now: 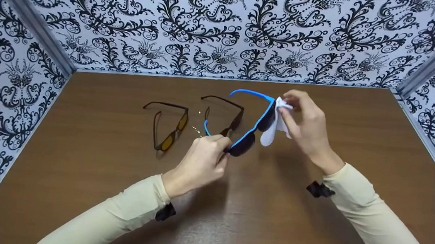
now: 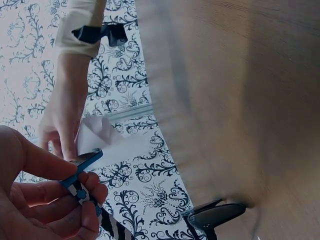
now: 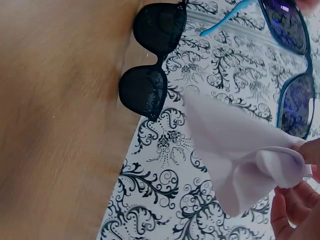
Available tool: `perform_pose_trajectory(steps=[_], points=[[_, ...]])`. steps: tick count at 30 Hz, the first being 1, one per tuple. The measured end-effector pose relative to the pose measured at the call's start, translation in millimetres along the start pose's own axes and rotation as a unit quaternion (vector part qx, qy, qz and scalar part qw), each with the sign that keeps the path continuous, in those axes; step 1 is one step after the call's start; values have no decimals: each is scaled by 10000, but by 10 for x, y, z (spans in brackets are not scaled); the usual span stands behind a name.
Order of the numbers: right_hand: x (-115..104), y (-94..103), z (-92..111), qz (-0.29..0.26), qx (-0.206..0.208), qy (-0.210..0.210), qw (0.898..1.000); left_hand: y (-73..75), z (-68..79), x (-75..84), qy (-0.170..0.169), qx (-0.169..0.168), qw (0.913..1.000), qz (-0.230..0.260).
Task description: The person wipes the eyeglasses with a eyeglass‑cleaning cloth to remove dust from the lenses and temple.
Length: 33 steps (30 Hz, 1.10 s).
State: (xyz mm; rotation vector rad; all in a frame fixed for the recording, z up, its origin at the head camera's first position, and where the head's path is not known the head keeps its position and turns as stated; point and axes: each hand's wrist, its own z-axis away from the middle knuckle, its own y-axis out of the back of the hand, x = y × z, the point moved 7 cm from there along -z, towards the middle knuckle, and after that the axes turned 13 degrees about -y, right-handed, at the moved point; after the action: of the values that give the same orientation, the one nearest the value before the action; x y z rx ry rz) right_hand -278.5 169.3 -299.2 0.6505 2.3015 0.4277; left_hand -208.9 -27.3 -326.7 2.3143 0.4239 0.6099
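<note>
Blue-framed sunglasses [image 1: 243,145] with dark lenses are held up over the table, temples pointing toward the back left. My left hand [image 1: 203,160] grips them at the near hinge corner; in the left wrist view, thumb and fingers pinch the blue frame [image 2: 80,172], whose temple has a black-and-white pattern. A white cloth [image 1: 273,132] is pinched between the thumb and fingers of my right hand [image 1: 308,123], right at the far lens. In the right wrist view the cloth [image 3: 220,145] hangs loosely and overlaps the edge of that lens [image 3: 298,102].
Black sunglasses [image 1: 237,119] lie on the brown table [image 1: 100,175] behind the blue pair, partly hidden by it. Farther left are dark-framed glasses with yellow lenses [image 1: 168,141], temples unfolded. Patterned black-and-white panels [image 1: 209,28] enclose the back and sides.
</note>
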Motion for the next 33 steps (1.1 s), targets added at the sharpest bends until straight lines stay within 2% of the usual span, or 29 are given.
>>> perform_pose_trajectory(steps=[4, 9, 12, 15, 17, 19, 22, 25, 27, 31, 33], points=[[-2, -26, -17, -197, 111, 27, 9997, -21, -6, 7, -23, -49, 10000, 10], [-119, -56, 43, -354, 492, 442, 9972, -24, 2, 56, -78, 4, 10000, 8], [-234, -102, 141, -400, 671, 1000, 9919, -18, 0, 70, -77, 95, 9999, 11], [-330, -179, 285, -196, 485, 1695, 9841, -14, -3, 34, 41, 121, 9999, 66], [-344, -216, 356, 57, 294, 1986, 9796, -15, 5, 1, 138, 96, 9998, 132], [-307, -221, 365, 336, 179, 1972, 9796, -15, 16, -15, 174, 47, 9997, 151], [-219, -188, 275, 697, 286, 1534, 9853, -25, 29, -12, 111, -27, 9998, 136], [-196, -170, 190, 837, 418, 1148, 9890, -40, 31, 2, 15, -91, 9999, 103], [-245, -185, 201, 779, 374, 1237, 9885, -42, 32, 0, 10, -83, 9999, 123], [-352, -238, 326, 732, 72, 1817, 9806, -12, 48, -27, 73, 31, 9998, 196], [-337, -242, 362, 787, -18, 1883, 9789, 6, 61, -27, 31, 55, 9998, 180]])
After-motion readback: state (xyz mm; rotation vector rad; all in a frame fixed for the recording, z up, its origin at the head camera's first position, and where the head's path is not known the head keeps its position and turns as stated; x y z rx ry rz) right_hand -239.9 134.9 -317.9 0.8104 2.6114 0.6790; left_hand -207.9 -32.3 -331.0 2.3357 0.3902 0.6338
